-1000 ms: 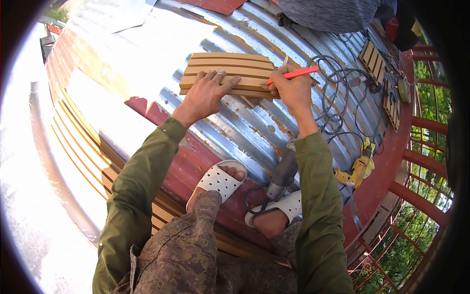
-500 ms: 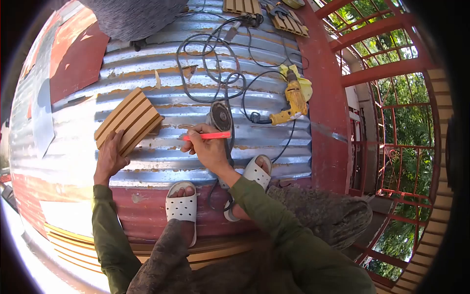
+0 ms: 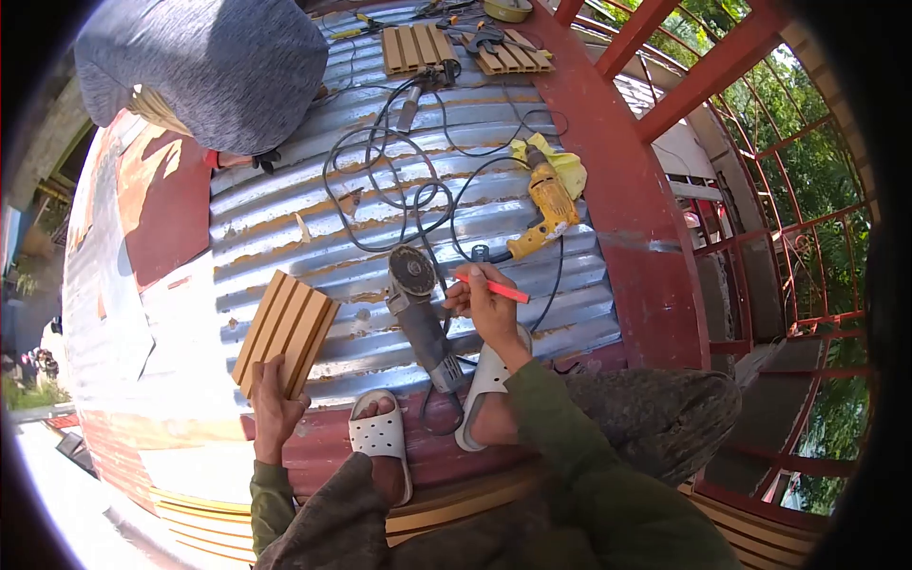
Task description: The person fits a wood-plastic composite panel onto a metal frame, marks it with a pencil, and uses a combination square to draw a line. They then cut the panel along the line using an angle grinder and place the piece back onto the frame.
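My left hand (image 3: 274, 408) grips the lower end of a short brown grooved plank (image 3: 288, 332), its fingers over the ribbed face. The plank is tilted above the corrugated metal sheet (image 3: 380, 214). Pinched in my right hand (image 3: 492, 313) is a red pencil (image 3: 508, 290), pointing left and apart from the plank. Between the two hands an angle grinder (image 3: 423, 328) lies on the sheet, disc end away from me.
A yellow drill (image 3: 548, 204) lies at the right, near tangled black cords (image 3: 328, 180). More grooved plank pieces (image 3: 418, 47) and tools sit at the back. A person in a grey top (image 3: 214, 71) bends over at the far left. Red beams (image 3: 655, 237) border the right side.
My right hand has moved right with the pencil, away from the plank, uncovering the grinder. The plank stays in my left hand. The view has shifted, showing more of the other person.
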